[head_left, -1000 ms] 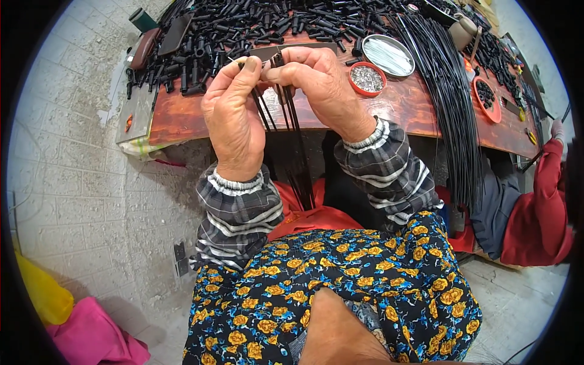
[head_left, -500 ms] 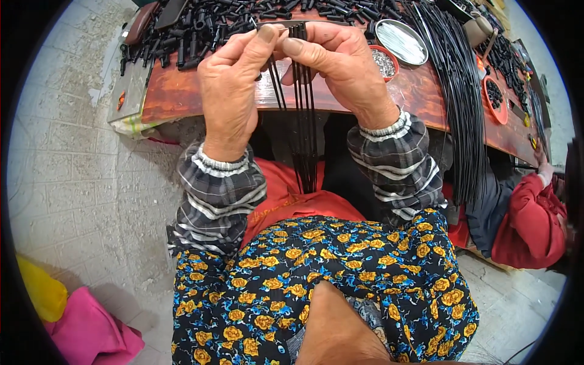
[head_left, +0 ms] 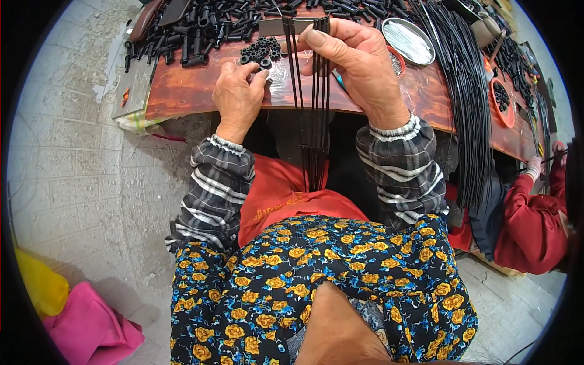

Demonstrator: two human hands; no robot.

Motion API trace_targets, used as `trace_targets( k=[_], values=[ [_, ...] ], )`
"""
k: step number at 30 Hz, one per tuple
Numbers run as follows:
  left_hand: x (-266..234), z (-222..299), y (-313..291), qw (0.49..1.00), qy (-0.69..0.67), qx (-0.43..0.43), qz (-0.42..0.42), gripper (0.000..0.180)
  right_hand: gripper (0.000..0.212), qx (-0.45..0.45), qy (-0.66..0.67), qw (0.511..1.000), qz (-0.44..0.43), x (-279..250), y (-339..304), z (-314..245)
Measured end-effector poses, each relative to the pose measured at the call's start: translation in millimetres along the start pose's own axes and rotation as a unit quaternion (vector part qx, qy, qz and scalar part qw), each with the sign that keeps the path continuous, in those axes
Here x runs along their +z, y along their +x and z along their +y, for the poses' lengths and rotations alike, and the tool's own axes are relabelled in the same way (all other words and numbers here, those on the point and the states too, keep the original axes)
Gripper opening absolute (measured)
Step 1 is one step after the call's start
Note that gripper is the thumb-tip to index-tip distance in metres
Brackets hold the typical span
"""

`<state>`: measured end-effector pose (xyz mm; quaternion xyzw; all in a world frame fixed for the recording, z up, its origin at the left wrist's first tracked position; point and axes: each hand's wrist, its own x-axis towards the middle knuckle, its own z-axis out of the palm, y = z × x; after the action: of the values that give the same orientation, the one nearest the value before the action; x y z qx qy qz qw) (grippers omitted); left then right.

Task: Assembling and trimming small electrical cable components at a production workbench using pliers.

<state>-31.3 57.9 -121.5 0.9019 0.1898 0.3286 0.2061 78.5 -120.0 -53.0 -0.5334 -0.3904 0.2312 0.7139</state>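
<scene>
My right hand (head_left: pixel 367 64) is raised over the table's near edge. Its thumb and fingers pinch a bundle of thin black rods (head_left: pixel 318 106), which hang down toward my lap. A couple of the rods stand a little apart on the left of the bundle. My left hand (head_left: pixel 237 97) rests low at the table, thumb and fingers curled round a small dark ring at the near side of a pile of small black rings (head_left: pixel 260 50). The fingertips partly cover that ring.
Loose black tubular parts (head_left: pixel 198 36) heap along the table's (head_left: pixel 182 88) far left. A round tray of white sticks (head_left: pixel 409 41) stands right of my right hand. Long black cables (head_left: pixel 465 115) drape over the edge. Farther right are a red dish (head_left: pixel 504 106) and a person in red sleeves (head_left: pixel 532 225).
My left hand has left the rod tops and come down to the black rings. My right hand, still pinching the rods, has shifted slightly right. The other person's hands have moved.
</scene>
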Motion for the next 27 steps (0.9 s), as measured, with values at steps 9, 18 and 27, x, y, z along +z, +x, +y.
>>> trace_targets(
  k=[9,18,27],
  values=[
    [-9.9,0.5,-5.4,0.997,-0.045,-0.037,-0.054,0.019,0.023,-0.016,0.043,0.999,0.000,-4.3,-10.3,-6.4],
    [-8.6,-5.2,-4.0,0.994,0.026,0.029,-0.099,0.024,0.022,-0.033,0.055,0.998,-0.002,-0.8,-17.2,-14.4],
    [-48.3,28.4,55.8,0.730,-0.659,-0.158,-0.094,0.021,0.020,-0.039,0.024,0.999,-0.022,22.4,-24.8,-25.9]
  ],
)
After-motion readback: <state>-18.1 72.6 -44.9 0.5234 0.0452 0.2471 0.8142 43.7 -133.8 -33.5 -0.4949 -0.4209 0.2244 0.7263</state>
